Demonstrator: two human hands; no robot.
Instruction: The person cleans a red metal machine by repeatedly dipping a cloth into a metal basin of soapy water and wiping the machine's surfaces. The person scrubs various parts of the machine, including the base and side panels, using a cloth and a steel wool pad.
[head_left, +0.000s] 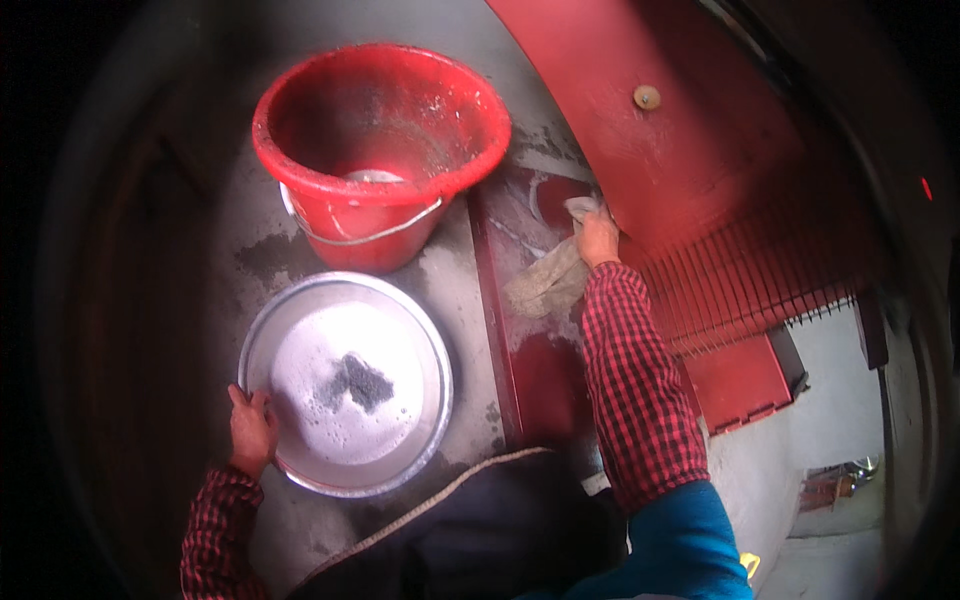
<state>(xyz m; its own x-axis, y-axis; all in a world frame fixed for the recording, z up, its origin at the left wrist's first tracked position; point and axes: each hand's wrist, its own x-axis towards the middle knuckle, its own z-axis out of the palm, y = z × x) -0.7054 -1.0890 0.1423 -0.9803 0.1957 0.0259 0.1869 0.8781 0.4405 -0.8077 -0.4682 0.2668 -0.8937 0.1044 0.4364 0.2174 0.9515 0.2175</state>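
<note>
My left hand (253, 427) grips the rim of a round metal basin (437, 375), its thumb over the edge. Foamy water (315, 352) covers the basin's bottom, with a dark grey patch in the middle that I cannot tell as an object or clear water. My right hand (598, 236) holds a bunched, wet-looking beige cloth (547, 285) against a dark red board (547, 375). White suds streak the board around the cloth. The right fingertips are partly hidden beside a red panel's edge.
Beyond the basin stands a red plastic bucket (352, 217) with a wire handle and dirty inner walls. A large red panel (607, 142) with a round knob (646, 97) rises at the right. Below it are a row of thin rods (750, 277) and a red box-like part (739, 379). The concrete floor (465, 315) has wet patches.
</note>
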